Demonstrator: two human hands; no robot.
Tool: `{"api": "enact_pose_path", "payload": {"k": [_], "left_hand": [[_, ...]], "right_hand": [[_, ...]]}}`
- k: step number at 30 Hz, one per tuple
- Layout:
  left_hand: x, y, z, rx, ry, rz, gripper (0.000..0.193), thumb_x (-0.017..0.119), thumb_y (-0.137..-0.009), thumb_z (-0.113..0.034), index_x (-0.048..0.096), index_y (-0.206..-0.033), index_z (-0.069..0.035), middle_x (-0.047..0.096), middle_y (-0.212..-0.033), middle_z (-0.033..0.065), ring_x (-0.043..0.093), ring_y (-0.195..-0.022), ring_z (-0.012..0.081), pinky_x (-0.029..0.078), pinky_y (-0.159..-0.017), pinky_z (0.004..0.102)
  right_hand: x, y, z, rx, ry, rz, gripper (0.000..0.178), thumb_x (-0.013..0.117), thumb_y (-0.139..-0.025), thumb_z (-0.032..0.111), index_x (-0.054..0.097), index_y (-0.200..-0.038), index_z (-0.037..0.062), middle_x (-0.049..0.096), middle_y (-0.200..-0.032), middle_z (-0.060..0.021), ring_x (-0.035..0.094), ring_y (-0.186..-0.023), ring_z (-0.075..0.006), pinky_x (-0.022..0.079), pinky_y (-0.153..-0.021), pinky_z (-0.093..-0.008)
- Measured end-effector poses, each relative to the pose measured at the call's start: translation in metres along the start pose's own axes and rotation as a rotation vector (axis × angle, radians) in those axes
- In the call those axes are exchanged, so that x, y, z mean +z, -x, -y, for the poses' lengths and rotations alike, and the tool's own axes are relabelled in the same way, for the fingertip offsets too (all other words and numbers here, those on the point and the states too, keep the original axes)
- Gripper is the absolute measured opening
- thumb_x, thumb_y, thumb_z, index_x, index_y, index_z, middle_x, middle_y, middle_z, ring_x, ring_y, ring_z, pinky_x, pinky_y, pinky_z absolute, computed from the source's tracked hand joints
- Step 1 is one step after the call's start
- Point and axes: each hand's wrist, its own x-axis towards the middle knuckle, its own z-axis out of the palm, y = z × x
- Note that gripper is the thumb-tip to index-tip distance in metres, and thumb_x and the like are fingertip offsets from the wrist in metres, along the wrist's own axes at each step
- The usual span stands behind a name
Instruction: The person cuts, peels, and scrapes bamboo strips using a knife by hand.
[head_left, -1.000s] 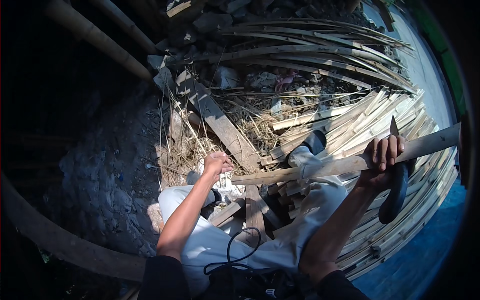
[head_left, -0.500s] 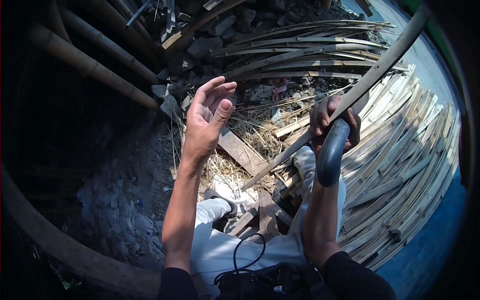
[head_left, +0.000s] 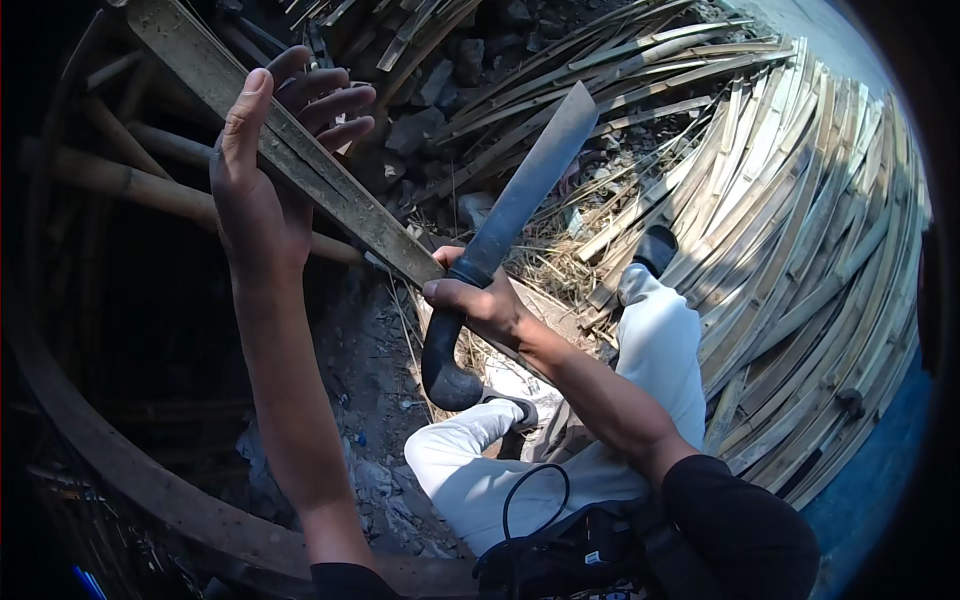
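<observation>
My right hand (head_left: 495, 310) is wrapped round the black curved handle of a machete (head_left: 530, 190). Its broad dark blade points up and to the right. Behind that hand runs a long split bamboo strip (head_left: 345, 195), slanting from the upper left down toward my legs. The right fingers meet the strip, but whether they also grip it I cannot tell. At the upper left my left hand (head_left: 262, 200) is open, with the strip passing between its raised thumb and spread fingers. Those fingers are not closed on it.
Many split bamboo strips (head_left: 790, 240) lie in a wide pile on the right, with another bundle (head_left: 610, 75) at the back. Round bamboo poles (head_left: 150, 185) stand in shadow on the left. Stones (head_left: 415, 130) and straw litter the ground between my feet and the back bundle.
The bamboo piece has swung from the upper right to the upper left. My right hand has moved left and the machete blade now shows. My left hand has gone up and left, beside the strip.
</observation>
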Motion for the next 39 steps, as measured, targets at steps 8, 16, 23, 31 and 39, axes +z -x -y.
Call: {"api": "enact_pose_path", "payload": {"k": [8, 16, 23, 31, 39], "left_hand": [[-0.045, 0.04, -0.018, 0.043, -0.096, -0.453, 0.026, 0.042, -0.098, -0.027, 0.051, -0.081, -0.01, 0.033, -0.059, -0.001, 0.032, -0.046, 0.0091, 0.028, -0.044, 0.0229], [-0.074, 0.084, 0.006, 0.197, -0.033, -0.605, 0.029, 0.04, -0.096, -0.025, 0.047, -0.073, -0.01, 0.028, -0.053, -0.0024, 0.026, -0.041, 0.0078, 0.024, -0.042, 0.0221], [-0.046, 0.093, 0.037, 0.228, -0.016, -0.711, 0.032, 0.041, -0.095, -0.028, 0.036, -0.067, -0.013, 0.025, -0.052, -0.0019, 0.024, -0.041, 0.0085, 0.022, -0.042, 0.023], [-0.04, 0.109, 0.059, 0.19, -0.095, -0.893, 0.035, 0.043, -0.094, -0.027, 0.034, -0.064, -0.013, 0.026, -0.05, -0.0016, 0.022, -0.04, 0.0084, 0.02, -0.04, 0.0226], [-0.037, 0.106, 0.073, 0.118, -0.159, -1.008, 0.04, 0.042, -0.096, -0.03, 0.027, -0.062, -0.014, 0.022, -0.052, -0.003, 0.02, -0.045, 0.0078, 0.018, -0.042, 0.0235]], "right_hand": [[-0.062, 0.0, 0.009, 0.449, 0.049, -0.282, 0.012, 0.057, -0.078, 0.002, 0.059, -0.08, -0.009, 0.064, -0.073, -0.0222, 0.065, -0.056, -0.0223, 0.055, -0.049, -0.0329], [-0.161, 0.048, -0.002, 0.147, 1.589, -0.485, 0.021, 0.061, -0.063, 0.013, 0.059, -0.066, -0.0079, 0.061, -0.064, -0.0228, 0.062, -0.059, -0.0327, 0.048, -0.055, -0.0407], [-0.153, 0.048, -0.039, 0.626, 0.943, -0.246, 0.053, 0.078, -0.064, 0.039, 0.062, -0.075, -0.0107, 0.064, -0.069, -0.0168, 0.063, -0.064, -0.0237, 0.049, -0.056, -0.0365], [-0.107, 0.082, -0.073, 0.525, 1.037, -0.143, 0.066, 0.045, -0.092, 0.051, 0.058, -0.076, -0.0116, 0.059, -0.068, -0.0285, 0.059, -0.063, -0.0374, 0.046, -0.062, -0.046], [-0.063, 0.103, -0.134, 0.474, 1.077, -0.135, 0.05, 0.045, -0.093, 0.043, 0.057, -0.09, -0.0054, 0.06, -0.065, -0.0258, 0.061, -0.064, -0.0416, 0.049, -0.063, -0.048]]}}
